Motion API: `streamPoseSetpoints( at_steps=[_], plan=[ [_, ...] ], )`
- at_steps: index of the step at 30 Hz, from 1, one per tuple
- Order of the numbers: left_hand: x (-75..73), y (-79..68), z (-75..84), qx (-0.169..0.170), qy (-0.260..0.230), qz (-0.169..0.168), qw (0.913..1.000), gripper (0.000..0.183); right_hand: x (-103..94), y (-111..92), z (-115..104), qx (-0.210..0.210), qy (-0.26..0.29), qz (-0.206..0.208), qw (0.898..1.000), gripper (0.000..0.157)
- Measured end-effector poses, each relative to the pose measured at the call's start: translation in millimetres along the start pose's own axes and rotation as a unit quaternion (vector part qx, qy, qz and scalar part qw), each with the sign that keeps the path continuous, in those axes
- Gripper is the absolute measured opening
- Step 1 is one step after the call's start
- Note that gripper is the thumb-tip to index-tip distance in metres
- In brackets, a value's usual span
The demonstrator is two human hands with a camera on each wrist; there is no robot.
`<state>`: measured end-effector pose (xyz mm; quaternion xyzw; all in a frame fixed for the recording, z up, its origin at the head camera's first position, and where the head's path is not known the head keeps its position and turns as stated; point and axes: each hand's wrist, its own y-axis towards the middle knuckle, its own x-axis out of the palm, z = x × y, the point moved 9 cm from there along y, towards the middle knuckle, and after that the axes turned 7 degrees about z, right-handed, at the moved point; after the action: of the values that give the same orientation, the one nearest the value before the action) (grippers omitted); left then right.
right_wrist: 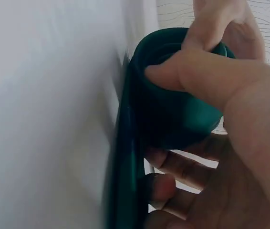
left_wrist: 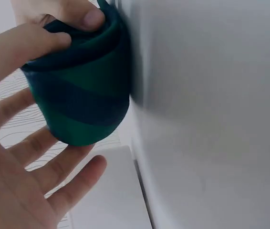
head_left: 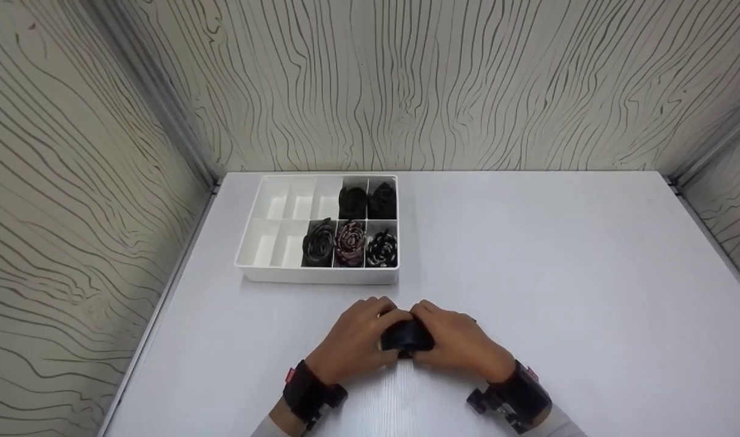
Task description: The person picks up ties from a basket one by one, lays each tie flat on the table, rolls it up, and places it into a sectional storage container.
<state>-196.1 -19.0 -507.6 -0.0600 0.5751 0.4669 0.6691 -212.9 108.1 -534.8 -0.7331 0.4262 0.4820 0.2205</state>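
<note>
A rolled necktie with green and navy stripes stands on the table between both hands, near the front middle. My left hand holds its left side; in the left wrist view the thumb bends over the top edge and the fingers spread along the far side. My right hand grips the other side, its thumb pressed into the top of the coil. A loose length of the necktie runs off the roll along the table in the right wrist view.
Behind the hands, to the left, sits a white divided box. Several of its right-hand compartments hold dark rolled fabric pieces, one of them reddish and patterned. Wood-grain panels wall the white table at the back and sides.
</note>
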Motion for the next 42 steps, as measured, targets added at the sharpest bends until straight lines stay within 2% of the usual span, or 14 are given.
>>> streamPoseSetpoints(
  at_steps=[3,6,8,11,17,22,29,36,42],
  plan=[
    [0.1,0.2,1.8,0.003,0.003,-0.002,1.0000,0.051,-1.4,1,-3,-0.026,-0.022,0.007,0.999,0.055],
    [-0.8,1.9,3.5,0.006,0.014,-0.002,0.9999,0.048,-3.0,0,-6,-0.044,-0.030,0.011,0.999,0.060],
    [-0.8,2.8,4.7,0.008,0.019,-0.002,0.9998,0.046,-2.7,-1,-4,-0.035,-0.016,0.005,0.999,0.063],
    [-0.1,3.1,6.6,0.009,0.023,-0.002,0.9997,0.047,-3.1,-2,-2,-0.021,0.006,0.002,1.000,0.060],
    [2.9,1.6,5.9,0.004,0.017,-0.013,0.9998,0.057,-1.7,-1,-2,-0.028,-0.010,0.009,1.000,0.057],
    [1.5,2.3,4.6,0.000,0.017,-0.012,0.9998,0.053,-0.2,-1,-1,-0.022,0.027,-0.004,0.999,0.059],
    [3.7,2.6,9.0,0.005,0.005,-0.010,0.9999,0.052,-0.7,-3,0,-0.013,0.032,-0.006,0.999,0.061],
    [2.0,2.4,7.9,-0.004,0.015,0.002,0.9999,0.057,0.4,-2,5,0.005,0.036,-0.007,0.999,0.058],
    [1.2,1.9,6.6,-0.008,0.028,-0.001,0.9996,0.052,1.3,-2,5,0.003,0.064,-0.013,0.998,0.061]
  ],
)
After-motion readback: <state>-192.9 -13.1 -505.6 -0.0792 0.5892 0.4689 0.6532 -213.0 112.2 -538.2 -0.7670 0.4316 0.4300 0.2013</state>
